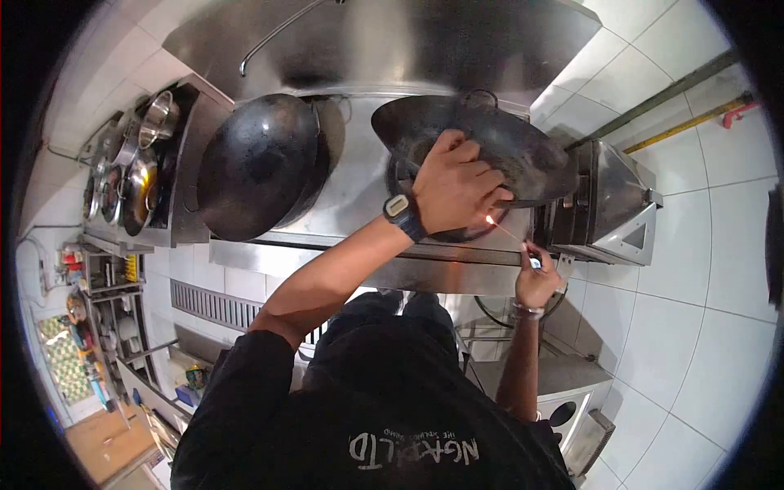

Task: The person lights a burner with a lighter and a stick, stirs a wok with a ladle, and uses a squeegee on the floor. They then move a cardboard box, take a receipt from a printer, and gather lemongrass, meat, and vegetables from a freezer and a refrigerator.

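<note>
My left hand [461, 184], with a dark watch on its wrist, is closed on the near side of a blackened wok [531, 155]. The wok sits tilted, its near rim raised above the burner opening [474, 233] of the steel range. Low on the right, my right hand [536, 284] pinches a thin stick [508, 232]. A small flame [490, 220] burns at the stick's far tip, close under the wok's near edge. Something small and bluish-white shows at my right fingers, too small to name.
A second dark wok [257, 167] rests tilted on the range to the left. Metal bowls and pans [143, 180] stand on a counter further left. A steel box-shaped unit [608, 204] adjoins the range at right. A bent tap pipe [273, 37] hangs over the back.
</note>
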Motion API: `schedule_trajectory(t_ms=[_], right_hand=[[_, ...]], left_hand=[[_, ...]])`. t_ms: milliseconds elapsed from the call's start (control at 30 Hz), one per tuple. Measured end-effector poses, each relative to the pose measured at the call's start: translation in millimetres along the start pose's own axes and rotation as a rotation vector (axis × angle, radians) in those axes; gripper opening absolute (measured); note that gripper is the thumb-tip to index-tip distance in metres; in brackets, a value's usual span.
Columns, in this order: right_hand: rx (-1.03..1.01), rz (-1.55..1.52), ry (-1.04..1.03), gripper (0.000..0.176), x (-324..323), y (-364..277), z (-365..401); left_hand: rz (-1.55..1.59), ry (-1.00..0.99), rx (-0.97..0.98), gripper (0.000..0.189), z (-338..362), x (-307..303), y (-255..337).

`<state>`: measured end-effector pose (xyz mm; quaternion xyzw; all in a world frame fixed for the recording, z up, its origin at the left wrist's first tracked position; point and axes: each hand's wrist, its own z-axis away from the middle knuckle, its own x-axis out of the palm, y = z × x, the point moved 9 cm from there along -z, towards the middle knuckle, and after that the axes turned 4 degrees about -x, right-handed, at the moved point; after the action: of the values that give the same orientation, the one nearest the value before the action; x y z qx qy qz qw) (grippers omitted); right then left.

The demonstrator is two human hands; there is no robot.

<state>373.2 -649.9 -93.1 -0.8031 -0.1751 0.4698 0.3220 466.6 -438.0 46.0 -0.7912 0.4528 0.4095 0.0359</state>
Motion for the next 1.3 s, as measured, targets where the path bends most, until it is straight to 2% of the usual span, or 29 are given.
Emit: schedule_trajectory(t_ms=[33, 133, 167, 200, 267, 300, 400, 600, 800, 967, 1300], right_hand=[[0.065, -0.141, -0.004, 0.018, 22.9, 16.6, 0.3], [0.043, -0.017, -0.045, 0.018, 80.2, 41.7, -3.1], [-0.057, -0.033, -0.004, 0.017, 98.8, 49.1, -4.1], [-0.051, -0.031, -0.003, 0.017, 113.7, 54.7, -4.1], [0.093, 0.197, -0.146, 0.015, 149.1, 71.6, -4.6], [-0.042, 0.328, -0.203, 0.016, 159.5, 67.6, -7.3], [-0.028, 0.335, -0.196, 0.016, 186.0, 91.4, -1.5], [0.003, 0.335, -0.163, 0.016, 202.9, 102.7, 3.5], [0.032, 0.33, -0.133, 0.016, 206.9, 107.8, 10.0], [0.043, 0.317, -0.121, 0.016, 206.8, 106.4, 13.6], [0.081, 0.302, -0.103, 0.016, 206.6, 106.8, 22.8]], left_hand=[[-0.011, 0.023, 0.012, 0.017, -4.8, -0.9, -0.6], [-0.008, 0.018, 0.013, 0.017, -15.1, -1.6, -6.0], [0.003, -0.003, 0.015, 0.017, -18.9, -1.3, -8.4], [0.007, -0.008, 0.017, 0.017, -20.6, -1.2, -10.0], [0.018, -0.055, 0.03, 0.016, -23.7, 2.1, -13.1], [0.023, -0.058, 0.032, 0.016, -25.1, 2.3, -14.2], [0.061, -0.074, 0.046, 0.015, -29.0, 4.3, -15.6], [0.16, -0.1, 0.035, 0.017, -43.0, 6.2, -24.8], [0.184, 0.04, 0.064, 0.019, -45.9, 3.6, -31.2], [0.217, -0.036, 0.046, 0.02, -46.9, 5.4, -33.0], [0.246, -0.011, 0.046, 0.023, -46.2, 5.1, -31.9]])
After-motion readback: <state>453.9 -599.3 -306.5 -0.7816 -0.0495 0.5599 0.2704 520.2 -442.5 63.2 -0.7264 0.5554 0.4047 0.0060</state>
